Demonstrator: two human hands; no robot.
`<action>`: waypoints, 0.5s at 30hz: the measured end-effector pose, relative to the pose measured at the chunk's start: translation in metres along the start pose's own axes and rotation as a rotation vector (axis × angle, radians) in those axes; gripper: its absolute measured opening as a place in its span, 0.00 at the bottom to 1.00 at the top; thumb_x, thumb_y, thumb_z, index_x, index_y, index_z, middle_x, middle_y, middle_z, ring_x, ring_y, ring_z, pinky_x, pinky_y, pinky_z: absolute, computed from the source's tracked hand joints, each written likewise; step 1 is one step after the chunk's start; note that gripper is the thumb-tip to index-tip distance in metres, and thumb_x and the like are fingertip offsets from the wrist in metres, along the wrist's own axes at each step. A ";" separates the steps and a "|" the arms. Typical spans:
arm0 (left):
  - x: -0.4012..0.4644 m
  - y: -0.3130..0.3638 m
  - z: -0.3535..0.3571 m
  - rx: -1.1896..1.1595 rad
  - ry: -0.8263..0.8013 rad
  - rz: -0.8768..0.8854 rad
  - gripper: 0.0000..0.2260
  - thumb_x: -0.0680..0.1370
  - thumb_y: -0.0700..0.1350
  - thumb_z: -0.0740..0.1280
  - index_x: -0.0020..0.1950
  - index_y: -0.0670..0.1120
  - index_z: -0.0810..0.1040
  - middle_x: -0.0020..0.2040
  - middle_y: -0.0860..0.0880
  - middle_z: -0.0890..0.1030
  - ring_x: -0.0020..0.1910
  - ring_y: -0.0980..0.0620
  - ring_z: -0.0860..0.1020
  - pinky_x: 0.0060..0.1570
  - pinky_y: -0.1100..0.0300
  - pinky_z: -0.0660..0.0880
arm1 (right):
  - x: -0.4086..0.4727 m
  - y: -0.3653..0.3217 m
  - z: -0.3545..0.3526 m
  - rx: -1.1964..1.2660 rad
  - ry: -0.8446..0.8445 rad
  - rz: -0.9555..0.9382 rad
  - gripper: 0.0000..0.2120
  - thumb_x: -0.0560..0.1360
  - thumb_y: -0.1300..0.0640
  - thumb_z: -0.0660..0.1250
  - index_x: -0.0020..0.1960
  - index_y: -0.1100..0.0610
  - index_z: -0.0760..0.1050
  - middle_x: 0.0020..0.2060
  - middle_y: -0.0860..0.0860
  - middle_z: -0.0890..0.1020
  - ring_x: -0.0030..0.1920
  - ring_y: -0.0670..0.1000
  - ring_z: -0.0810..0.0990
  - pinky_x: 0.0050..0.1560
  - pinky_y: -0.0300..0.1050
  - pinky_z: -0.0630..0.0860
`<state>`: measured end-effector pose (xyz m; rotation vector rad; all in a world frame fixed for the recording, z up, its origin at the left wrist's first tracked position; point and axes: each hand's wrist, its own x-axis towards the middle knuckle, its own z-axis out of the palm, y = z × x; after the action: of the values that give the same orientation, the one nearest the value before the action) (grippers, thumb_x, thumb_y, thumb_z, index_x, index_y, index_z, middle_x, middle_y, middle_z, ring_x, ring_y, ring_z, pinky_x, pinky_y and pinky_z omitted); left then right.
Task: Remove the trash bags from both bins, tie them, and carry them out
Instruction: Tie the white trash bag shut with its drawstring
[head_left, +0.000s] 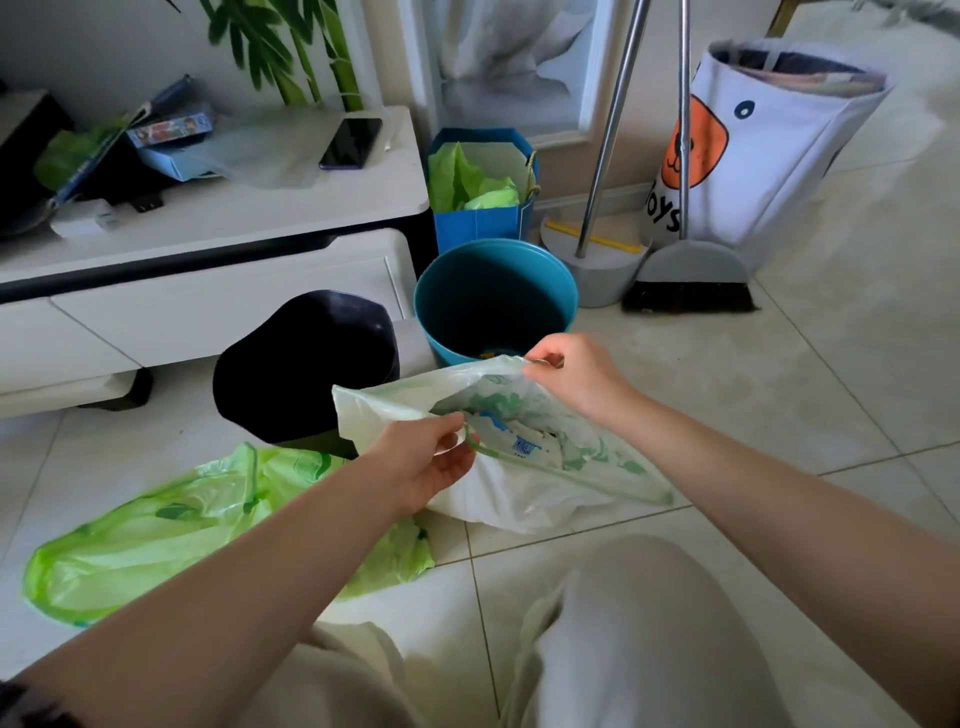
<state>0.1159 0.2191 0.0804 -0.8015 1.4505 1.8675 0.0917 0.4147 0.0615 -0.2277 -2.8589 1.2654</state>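
A white trash bag (519, 493) with green drawstrings lies on the floor in front of me, its mouth held open. My left hand (426, 462) pinches the near rim and green drawstring. My right hand (576, 379) grips the far rim. Paper and packaging show inside the bag. A green trash bag (156, 525) lies flat on the tiles to the left, partly under my left forearm. Behind stand a black bin (306, 364) and a blue bin (493, 301), both without a bag; a little debris shows at the blue bin's bottom.
A white TV cabinet (218, 244) with a phone (350, 143) and boxes stands at the left. A blue paper bag (478, 182) of green bags, a dustpan (597, 260), a broom (691, 280) and a white toy hamper (769, 150) line the wall. My knees fill the bottom.
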 end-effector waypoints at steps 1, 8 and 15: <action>-0.004 0.001 -0.003 -0.014 -0.005 -0.003 0.02 0.78 0.36 0.66 0.45 0.38 0.75 0.36 0.44 0.75 0.34 0.49 0.78 0.37 0.57 0.78 | -0.001 -0.003 -0.002 0.003 0.013 -0.004 0.06 0.73 0.58 0.70 0.49 0.57 0.82 0.42 0.50 0.83 0.44 0.49 0.79 0.49 0.43 0.75; -0.032 0.000 -0.018 0.021 -0.012 -0.069 0.05 0.81 0.38 0.60 0.47 0.40 0.74 0.35 0.45 0.79 0.33 0.51 0.75 0.36 0.58 0.72 | -0.009 -0.024 -0.020 -0.006 0.083 -0.056 0.06 0.73 0.59 0.70 0.48 0.58 0.83 0.41 0.48 0.83 0.43 0.47 0.80 0.48 0.43 0.76; -0.062 0.026 -0.018 0.186 0.053 0.286 0.05 0.77 0.37 0.64 0.47 0.43 0.78 0.34 0.46 0.81 0.37 0.49 0.79 0.39 0.58 0.73 | -0.019 -0.042 -0.043 -0.348 0.191 -0.186 0.08 0.75 0.62 0.64 0.43 0.61 0.82 0.39 0.55 0.85 0.43 0.56 0.81 0.46 0.49 0.78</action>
<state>0.1348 0.1891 0.1404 -0.5825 1.8214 1.8891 0.1082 0.4159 0.1223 -0.0752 -2.8332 0.6720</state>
